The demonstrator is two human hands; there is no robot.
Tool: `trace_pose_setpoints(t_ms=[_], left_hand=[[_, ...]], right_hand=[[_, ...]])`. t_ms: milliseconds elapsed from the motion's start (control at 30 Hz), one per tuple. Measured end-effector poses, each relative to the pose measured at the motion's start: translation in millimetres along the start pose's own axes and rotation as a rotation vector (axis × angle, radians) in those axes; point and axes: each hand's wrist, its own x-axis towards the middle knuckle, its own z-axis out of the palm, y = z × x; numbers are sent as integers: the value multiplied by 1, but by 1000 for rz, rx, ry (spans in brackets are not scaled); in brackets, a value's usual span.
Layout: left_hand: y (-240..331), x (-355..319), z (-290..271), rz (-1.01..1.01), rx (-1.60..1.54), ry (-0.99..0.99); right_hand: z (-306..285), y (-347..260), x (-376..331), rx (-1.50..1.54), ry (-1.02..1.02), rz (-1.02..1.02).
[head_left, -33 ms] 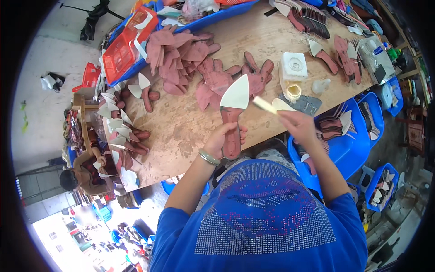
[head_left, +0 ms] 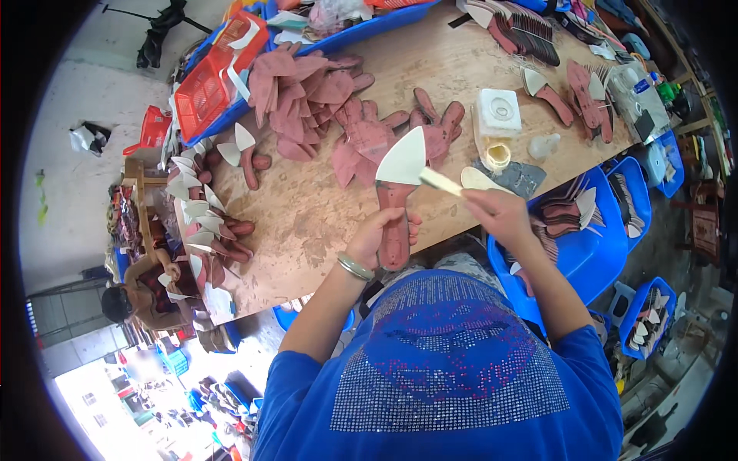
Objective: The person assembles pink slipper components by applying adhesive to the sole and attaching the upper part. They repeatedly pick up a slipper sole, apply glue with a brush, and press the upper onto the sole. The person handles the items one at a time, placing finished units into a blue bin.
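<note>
My left hand (head_left: 378, 234) is closed round the heel end of a reddish-pink insole (head_left: 394, 247), held upright over the table's front edge. Its pointed upper end carries a white toe piece (head_left: 403, 157). In my right hand (head_left: 498, 215) is a pale, flat brush (head_left: 442, 183), its tip at the lower right edge of the white piece; I cannot tell if they touch. Beyond the brush, a cream, rounded flat piece (head_left: 478, 179) lies by a dark grey slab (head_left: 527, 180). A white plastic container (head_left: 500, 113) with a yellowish, crusted opening (head_left: 499, 157) stands behind it.
Pink insoles (head_left: 296, 92) are heaped on the wooden table (head_left: 300, 230). White-tipped insoles (head_left: 204, 219) line its left edge. A blue bin (head_left: 592, 265) with more insoles stands right of me. Red baskets (head_left: 204, 107) sit far left. Another person (head_left: 146, 296) is at the left.
My right hand has moved a little left with the brush, bringing its tip from beside the white toe piece to its edge. The insole in my left hand has shifted only slightly.
</note>
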Motion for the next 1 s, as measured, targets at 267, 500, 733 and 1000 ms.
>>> trace_pose_setpoints(t_ms=[267, 500, 733, 1000], left_hand=[[-1, -12, 25, 67, -30, -4], [-4, -22, 25, 103, -72, -40], [0, -32, 23, 175, -26, 84], [-11, -29, -19, 407, 526, 361]], right_hand=[[7, 5, 54, -114, 348, -229], [25, -5, 65, -174, 204, -315], [42, -50, 52, -75, 108, -503], [-28, 53, 59, -253, 171, 109]])
